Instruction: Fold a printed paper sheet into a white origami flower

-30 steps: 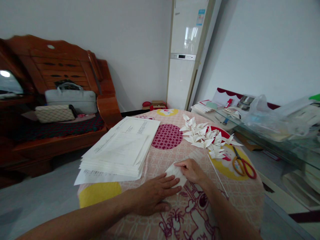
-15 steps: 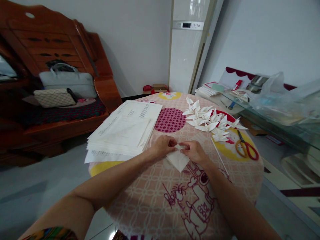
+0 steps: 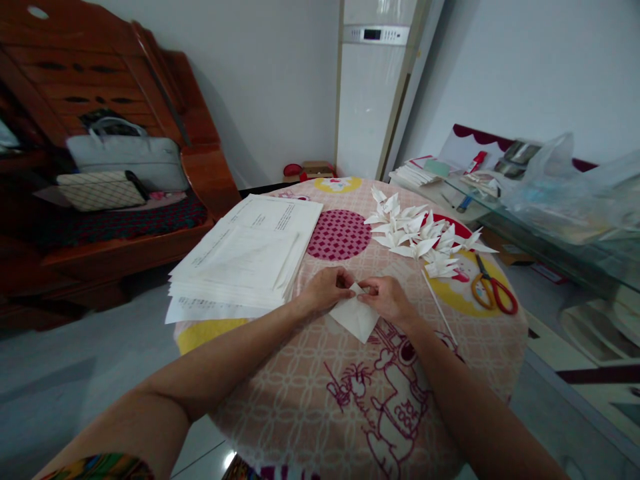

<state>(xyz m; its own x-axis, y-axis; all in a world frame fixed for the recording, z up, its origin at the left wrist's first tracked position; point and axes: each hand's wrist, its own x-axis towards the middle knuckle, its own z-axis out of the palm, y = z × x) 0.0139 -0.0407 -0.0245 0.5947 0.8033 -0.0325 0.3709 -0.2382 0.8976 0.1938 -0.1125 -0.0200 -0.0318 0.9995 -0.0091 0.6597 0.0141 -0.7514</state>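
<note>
A small folded sheet of white paper (image 3: 356, 319) lies over the tablecloth, one corner pointing toward me. My left hand (image 3: 330, 288) pinches its far left edge, fingers closed. On the far right edge, my right hand (image 3: 387, 298) grips the same paper between thumb and fingers. The fingertips of both hands almost meet at the paper's far corner and partly cover it. Beyond my right hand sits a pile of folded white paper cranes (image 3: 417, 230). Left of my left hand is a thick stack of printed paper sheets (image 3: 240, 250), with smaller pieces on top.
Scissors (image 3: 493, 293) with orange and red handles lie at the right of the round table (image 3: 280, 413). A thin white stick (image 3: 440, 307) rests near my right forearm. A glass shelf (image 3: 550, 240) with plastic bags stands right; a wooden bench (image 3: 125, 240) holds bags at left.
The view has tilted down slightly, so the background sits higher. Both hands keep hold of the paper at nearly the same spot, with small finger shifts at its far corner.
</note>
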